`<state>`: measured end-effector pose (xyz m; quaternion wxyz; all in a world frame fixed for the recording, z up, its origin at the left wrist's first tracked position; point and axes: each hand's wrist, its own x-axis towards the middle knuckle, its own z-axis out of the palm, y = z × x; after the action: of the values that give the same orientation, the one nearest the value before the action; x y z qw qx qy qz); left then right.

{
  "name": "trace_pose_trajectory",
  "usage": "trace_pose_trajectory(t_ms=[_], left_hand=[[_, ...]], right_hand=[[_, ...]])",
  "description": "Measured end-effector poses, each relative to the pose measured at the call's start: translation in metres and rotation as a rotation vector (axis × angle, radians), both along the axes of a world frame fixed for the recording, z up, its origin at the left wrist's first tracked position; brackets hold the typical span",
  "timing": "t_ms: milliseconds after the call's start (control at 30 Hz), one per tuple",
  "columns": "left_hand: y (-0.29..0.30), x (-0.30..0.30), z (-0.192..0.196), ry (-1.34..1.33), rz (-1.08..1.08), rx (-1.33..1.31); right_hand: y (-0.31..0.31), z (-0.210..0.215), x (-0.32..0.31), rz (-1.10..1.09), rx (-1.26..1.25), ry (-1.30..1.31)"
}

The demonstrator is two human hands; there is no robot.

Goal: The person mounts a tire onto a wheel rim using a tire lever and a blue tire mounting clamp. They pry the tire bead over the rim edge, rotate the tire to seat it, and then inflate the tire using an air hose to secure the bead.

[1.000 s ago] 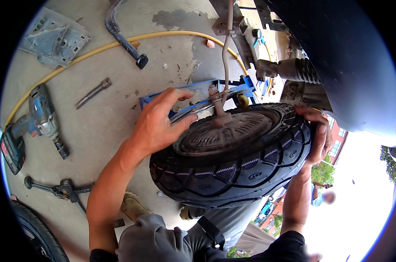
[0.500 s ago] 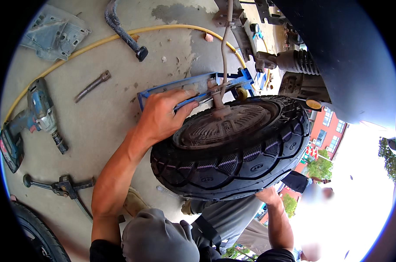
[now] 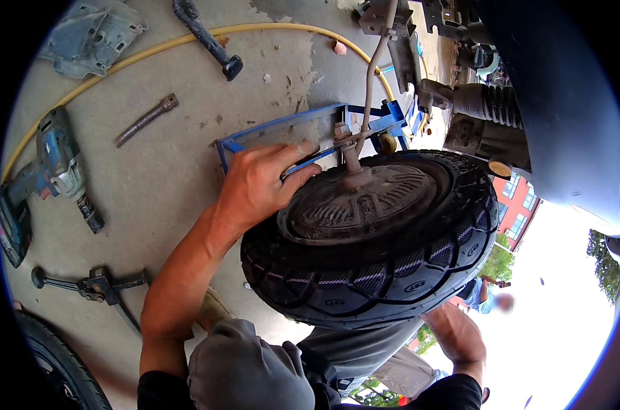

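A hub wheel with a black treaded tire stands tilted in front of me, its rusty axle and nut pointing up. My left hand is closed, thumb and fingers pinching a dark flat metal bar that runs to the axle. Beside it, a thin bent rod rises from the axle end. Around the lower right of the tire reaches my right hand; its fingers are hidden behind the rubber. A blue metal frame lies just beyond the wheel.
On the floor to the left lie a cordless impact wrench, a long socket, a black lever tool and another wheel. A yellow hose curves across the back. The vehicle's dark body and shock absorber overhang on the right.
The tire now appears slightly farther right and lower. My right hand has shifted right along its underside, more hidden now. My left hand keeps its pinch on the bar.
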<state>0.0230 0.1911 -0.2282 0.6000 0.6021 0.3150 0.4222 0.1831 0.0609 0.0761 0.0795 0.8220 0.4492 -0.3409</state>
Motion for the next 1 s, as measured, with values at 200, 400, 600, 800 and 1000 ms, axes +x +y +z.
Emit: trace_pose_trajectory(t_ms=[200,400,600,800,1000], left_hand=[[0.000,0.004,-0.003,-0.012,0.001,0.064],[0.001,0.004,-0.004,-0.050,0.044,0.038],[-0.001,0.013,-0.010,-0.109,0.096,0.109],[-0.004,0.010,-0.012,-0.086,0.110,0.142],[-0.007,0.011,-0.012,-0.086,0.109,0.128]], right_hand=[[0.013,0.026,-0.013,-0.046,-0.064,-0.030],[0.028,0.043,-0.020,-0.066,-0.102,-0.030],[0.049,0.070,-0.039,-0.078,-0.144,-0.073],[0.061,0.097,-0.044,-0.050,-0.170,-0.083],[0.073,0.105,-0.033,-0.035,-0.201,-0.064]])
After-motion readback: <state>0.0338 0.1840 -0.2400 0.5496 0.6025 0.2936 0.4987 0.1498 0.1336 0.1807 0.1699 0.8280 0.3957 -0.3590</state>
